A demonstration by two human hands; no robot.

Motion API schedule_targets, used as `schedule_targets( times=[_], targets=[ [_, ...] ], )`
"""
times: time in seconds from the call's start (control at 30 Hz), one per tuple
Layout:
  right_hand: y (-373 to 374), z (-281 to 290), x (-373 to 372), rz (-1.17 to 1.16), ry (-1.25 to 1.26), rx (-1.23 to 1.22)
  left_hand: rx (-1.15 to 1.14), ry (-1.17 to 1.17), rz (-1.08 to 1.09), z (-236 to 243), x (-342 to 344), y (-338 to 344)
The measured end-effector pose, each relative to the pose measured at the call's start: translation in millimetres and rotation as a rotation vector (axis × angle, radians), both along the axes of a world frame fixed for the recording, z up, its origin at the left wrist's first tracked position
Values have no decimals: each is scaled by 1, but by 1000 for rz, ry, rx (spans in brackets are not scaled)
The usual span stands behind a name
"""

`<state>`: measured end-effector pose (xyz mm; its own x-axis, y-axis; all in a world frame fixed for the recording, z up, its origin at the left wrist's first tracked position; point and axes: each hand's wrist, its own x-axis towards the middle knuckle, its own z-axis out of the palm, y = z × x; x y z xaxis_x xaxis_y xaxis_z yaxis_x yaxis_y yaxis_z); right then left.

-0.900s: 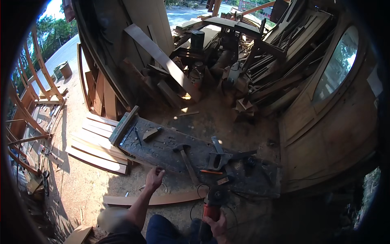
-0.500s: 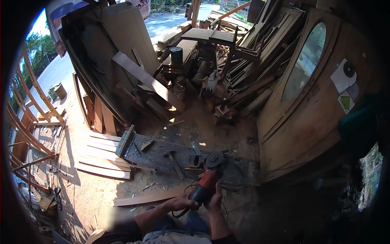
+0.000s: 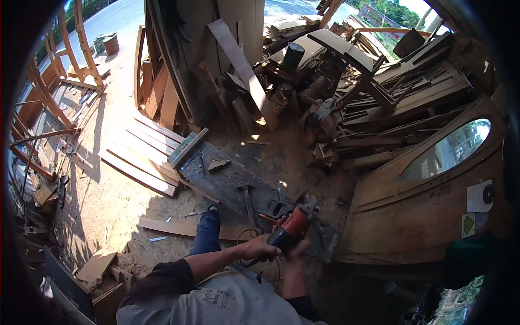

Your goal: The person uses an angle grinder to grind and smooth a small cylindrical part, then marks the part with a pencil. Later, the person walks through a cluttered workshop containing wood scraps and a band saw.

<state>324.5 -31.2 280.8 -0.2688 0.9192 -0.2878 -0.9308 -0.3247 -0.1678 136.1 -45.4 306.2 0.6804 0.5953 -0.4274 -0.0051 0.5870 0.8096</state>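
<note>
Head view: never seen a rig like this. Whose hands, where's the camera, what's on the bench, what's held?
No robot here: these are a person's own bare hands. The camera is the left of two fisheyes worn on the head, looking down, so straight edges bend near the rim and picture left is the person's left. Both hands hold a red-and-black angle grinder: the left hand on its dark rear part, the right hand, blurred, at its right side. On the dark bench lie a hammer, a small wood block and a dark-handled saw.
</note>
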Motion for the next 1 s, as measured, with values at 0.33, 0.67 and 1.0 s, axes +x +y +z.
schedule_targets(
  times=[0.33, 0.67, 1.0],
  targets=[
    [164, -46, -92, 13, -151, -115, -299, -161, 19, -43, -92, 176],
    [229, -69, -77, 112, -471, -336, -154, 67, 178, -79, -60, 198],
    [266, -134, -63, 263, -1102, -336, -168, 336, 346, -134, -22, 213]
  ],
)
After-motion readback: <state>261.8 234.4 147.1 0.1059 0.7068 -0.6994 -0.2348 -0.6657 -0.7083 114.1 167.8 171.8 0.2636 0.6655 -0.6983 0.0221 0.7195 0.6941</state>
